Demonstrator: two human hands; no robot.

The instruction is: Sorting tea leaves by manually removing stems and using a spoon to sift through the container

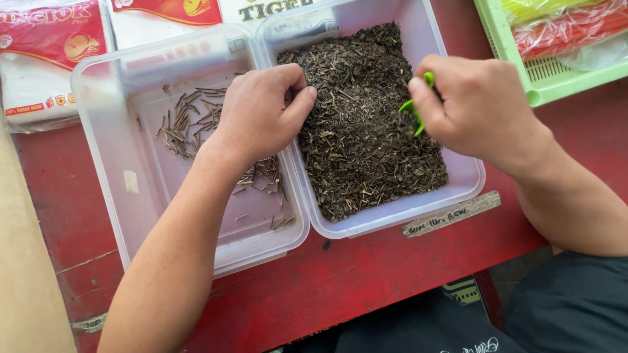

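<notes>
Sorting step in hand, by my judgement: stems are being picked out of the loose dried leaves [363,124] and set apart.

Left hand [258,114] — loosely curled, thumb pressed toward the fingers, poised over the shared edge of the two clear tubs. Whether a stem sits inside that grip I cannot tell; the fingers hide it. Below and to the outer side of this hand lies the small scatter of brown stems [186,121] on the floor of the left tub [98,91].

Right hand [474,108] — clenched around green tweezers [415,108], tips pointing down into the leaf pile just beside the knuckles. The leaves fill the right tub [468,180] between the two hands.

Pose: both forearms come in from the near edge of the red counter [52,189], wrists bent downward, left forearm crossing over the left tub, right elbow tucked close to the body.

Next move, as a judgement: it calls for a fine pinch on a single stem with the tweezer tips, without dragging leaf along, then a short carry across the rim.

Beyond the hands: white and red packets [49,59] past the left tub, a green basket [536,78] of wrapped goods past the right hand.
</notes>
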